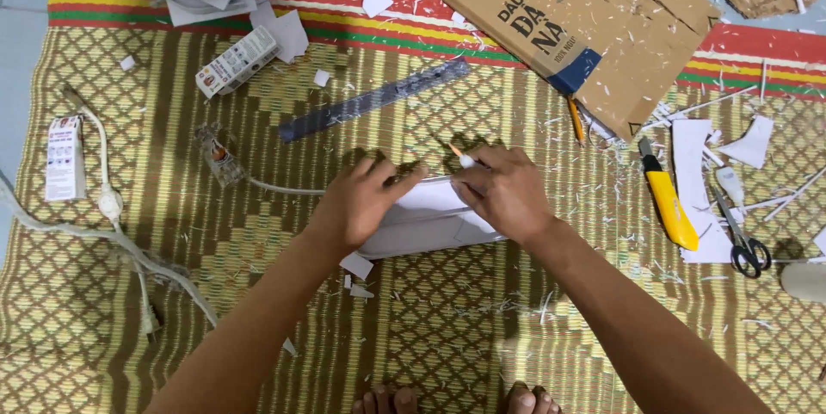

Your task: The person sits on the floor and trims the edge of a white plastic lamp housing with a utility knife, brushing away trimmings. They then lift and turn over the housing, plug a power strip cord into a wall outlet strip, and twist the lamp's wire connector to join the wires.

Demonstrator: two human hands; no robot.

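Observation:
My left hand [361, 199] presses down on a white folded foam-board piece [430, 223] lying on the woven mat, fingers curled over its top edge. My right hand [506, 190] rests on the same piece and pinches a small white tube with an orange tip [460, 156], the tip pointing up-left over the board's top edge. The two hands nearly touch above the piece. My toes [456, 401] show at the bottom edge.
A dark ruler [374, 100] lies beyond the hands, a flattened cardboard box [559, 18] at top right. A yellow utility knife [669, 203], scissors [740, 237] and white offcuts [693, 164] lie right. Left are a white cable [107, 207], small cartons [237, 61] and a glue gun [219, 156].

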